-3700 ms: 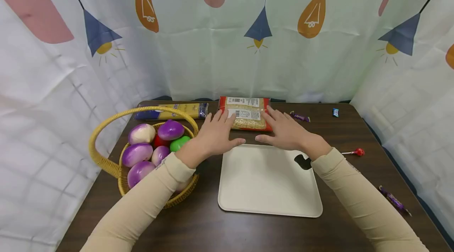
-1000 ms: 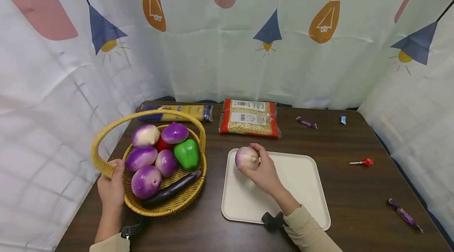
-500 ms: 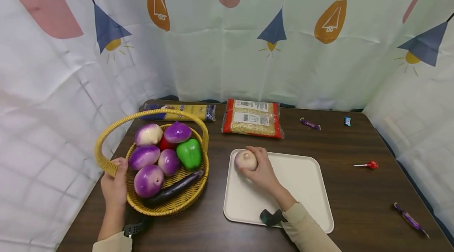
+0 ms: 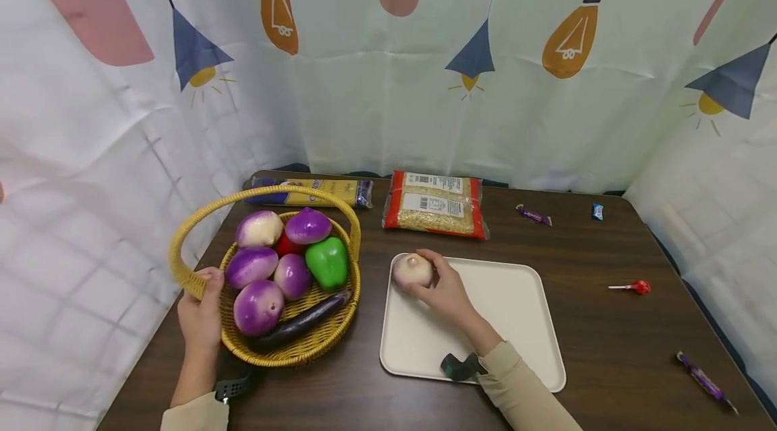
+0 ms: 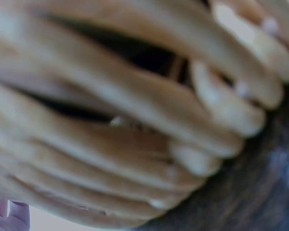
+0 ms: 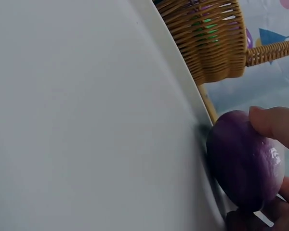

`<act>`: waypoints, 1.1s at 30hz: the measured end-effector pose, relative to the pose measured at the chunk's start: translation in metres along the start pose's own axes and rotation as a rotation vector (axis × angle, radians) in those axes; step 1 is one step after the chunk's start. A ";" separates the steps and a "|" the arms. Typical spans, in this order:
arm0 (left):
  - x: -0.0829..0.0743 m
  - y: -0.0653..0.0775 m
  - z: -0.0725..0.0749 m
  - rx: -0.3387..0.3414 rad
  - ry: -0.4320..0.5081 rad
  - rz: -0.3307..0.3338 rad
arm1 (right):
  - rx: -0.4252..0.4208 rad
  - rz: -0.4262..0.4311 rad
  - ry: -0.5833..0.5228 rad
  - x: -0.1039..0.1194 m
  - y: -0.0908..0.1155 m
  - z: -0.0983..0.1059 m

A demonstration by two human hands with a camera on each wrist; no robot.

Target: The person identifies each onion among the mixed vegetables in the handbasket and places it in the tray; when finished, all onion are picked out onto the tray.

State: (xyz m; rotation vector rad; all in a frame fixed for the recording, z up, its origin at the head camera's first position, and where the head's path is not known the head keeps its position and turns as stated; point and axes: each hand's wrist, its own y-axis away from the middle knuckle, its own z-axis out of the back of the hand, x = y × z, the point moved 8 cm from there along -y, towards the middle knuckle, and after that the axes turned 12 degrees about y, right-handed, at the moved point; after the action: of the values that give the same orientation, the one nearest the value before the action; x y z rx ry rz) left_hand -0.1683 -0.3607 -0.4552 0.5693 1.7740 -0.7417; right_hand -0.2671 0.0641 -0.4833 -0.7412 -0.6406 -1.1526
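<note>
Purple-white veggie [image 4: 413, 270] pinched between thumb [image 4: 419, 291] and fingers [image 4: 434, 257] of right grip [image 4: 448, 293], far left corner of tray [image 4: 510, 316]; left grip [image 4: 202, 313] wrapped round basket handle [image 4: 178, 262].

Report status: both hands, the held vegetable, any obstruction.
Left hand grips basket handle. Right hand holds purple-white vegetable at far-left corner of tray; tray contact unclear. No obstruction seen.

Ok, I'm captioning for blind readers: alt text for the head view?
A right hand holds a pale vegetable at the far left corner of a tray; the left hand grips a basket of vegetables by its handle. Two packs lie behind, sweets at right.
</note>
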 end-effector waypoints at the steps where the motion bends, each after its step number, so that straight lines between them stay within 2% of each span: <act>1: -0.001 0.000 0.000 0.000 -0.008 -0.004 | 0.000 -0.001 -0.004 0.000 0.000 0.000; 8: 0.001 0.000 0.001 0.001 -0.021 0.023 | -0.010 0.002 -0.066 0.001 -0.001 0.001; 10: 0.002 0.000 0.001 0.006 -0.022 0.032 | -0.022 0.005 -0.071 0.008 0.001 0.005; 15: -0.006 0.004 -0.002 0.013 -0.004 0.036 | -0.130 0.069 -0.052 0.045 0.010 0.030; 19: -0.017 0.006 -0.006 0.025 0.010 0.019 | -0.245 0.199 -0.040 0.083 0.021 0.043; 21: -0.017 0.005 -0.007 0.028 0.010 0.015 | -0.248 0.288 -0.083 0.102 0.026 0.039; 24: -0.011 0.001 -0.005 0.022 -0.001 0.015 | -0.188 0.431 -0.139 0.130 0.031 0.016; 27: -0.004 -0.002 -0.001 0.006 -0.003 0.033 | -0.082 0.536 -0.155 0.152 0.032 -0.019; 30: 0.000 -0.002 0.002 0.000 0.012 0.048 | 0.099 0.525 -0.155 0.169 0.027 -0.060; 33: 0.003 -0.001 0.003 -0.008 0.035 0.052 | 0.260 0.424 -0.055 0.179 0.020 -0.096</act>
State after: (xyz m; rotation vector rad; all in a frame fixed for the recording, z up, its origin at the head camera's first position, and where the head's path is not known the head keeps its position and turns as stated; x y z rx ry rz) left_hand -0.1678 -0.3632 -0.4584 0.6240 1.7875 -0.6923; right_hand -0.1906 -0.1089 -0.4069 -0.6475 -0.6276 -0.6481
